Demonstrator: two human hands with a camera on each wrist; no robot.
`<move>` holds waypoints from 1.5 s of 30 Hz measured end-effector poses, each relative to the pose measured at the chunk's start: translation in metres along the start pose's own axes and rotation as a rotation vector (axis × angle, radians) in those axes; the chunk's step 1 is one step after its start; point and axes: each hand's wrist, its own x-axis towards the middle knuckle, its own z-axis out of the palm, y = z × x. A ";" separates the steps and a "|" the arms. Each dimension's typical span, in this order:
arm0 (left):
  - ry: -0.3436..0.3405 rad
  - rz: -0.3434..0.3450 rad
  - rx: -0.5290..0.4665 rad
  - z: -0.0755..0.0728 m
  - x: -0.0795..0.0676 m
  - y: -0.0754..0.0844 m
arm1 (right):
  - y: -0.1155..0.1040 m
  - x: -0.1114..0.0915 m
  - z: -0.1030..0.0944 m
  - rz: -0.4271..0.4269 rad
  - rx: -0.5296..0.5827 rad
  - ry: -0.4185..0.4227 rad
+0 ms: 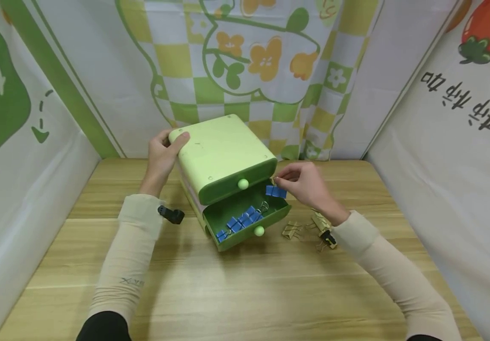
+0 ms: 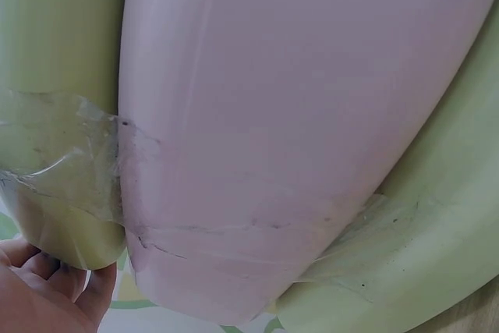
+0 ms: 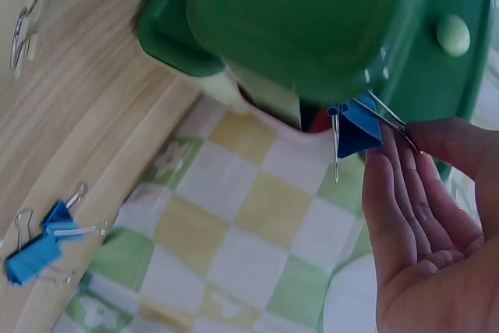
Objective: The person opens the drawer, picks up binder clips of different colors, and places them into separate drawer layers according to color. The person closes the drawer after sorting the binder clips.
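Observation:
My left hand [image 1: 161, 154] grips the back left corner of a pale green drawer box [image 1: 228, 147], thumb on its top. In the left wrist view its fingertips [image 2: 97, 294] curl against the upper tier's edge. The lower drawer [image 1: 276, 215] is pulled out, with several blue binder clips [image 1: 241, 221] lying in a row inside. Over this drawer's right side, my right hand [image 1: 311, 184] pinches one blue binder clip [image 3: 360, 129] by a wire handle, between thumb and fingers. The upper drawer [image 1: 228, 187] is closed.
Gold binder clips [image 1: 292, 230] lie on the wooden table [image 1: 245, 293] right of the drawer. Blue clips [image 3: 35, 259] sit near the curtain [image 3: 249, 200] in the right wrist view. Clear tape [image 2: 62, 161] wraps the box's side over its pink middle tier [image 2: 296, 76].

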 end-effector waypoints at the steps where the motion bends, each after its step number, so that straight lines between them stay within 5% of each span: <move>1: -0.001 -0.001 0.001 0.000 0.000 0.000 | -0.001 0.000 0.004 -0.030 -0.036 0.007; 8: -0.002 -0.006 0.012 -0.001 -0.001 -0.001 | -0.001 -0.001 0.028 -0.139 -0.150 -0.012; 17: -0.002 0.008 0.033 0.000 -0.001 0.000 | 0.004 0.000 0.033 -0.085 -0.145 -0.077; 22: 0.005 0.009 0.028 0.001 -0.001 0.000 | 0.010 0.007 0.021 -0.107 -0.135 -0.013; 32: 0.013 0.013 0.025 0.000 0.000 0.001 | 0.025 0.020 -0.027 -0.018 -0.183 0.057; 40: 0.008 0.009 0.009 -0.001 0.001 0.001 | 0.061 0.027 -0.041 0.048 -0.311 -0.036; 45: 0.001 -0.001 0.006 -0.001 0.000 0.001 | 0.086 0.029 -0.040 -0.015 -0.440 -0.143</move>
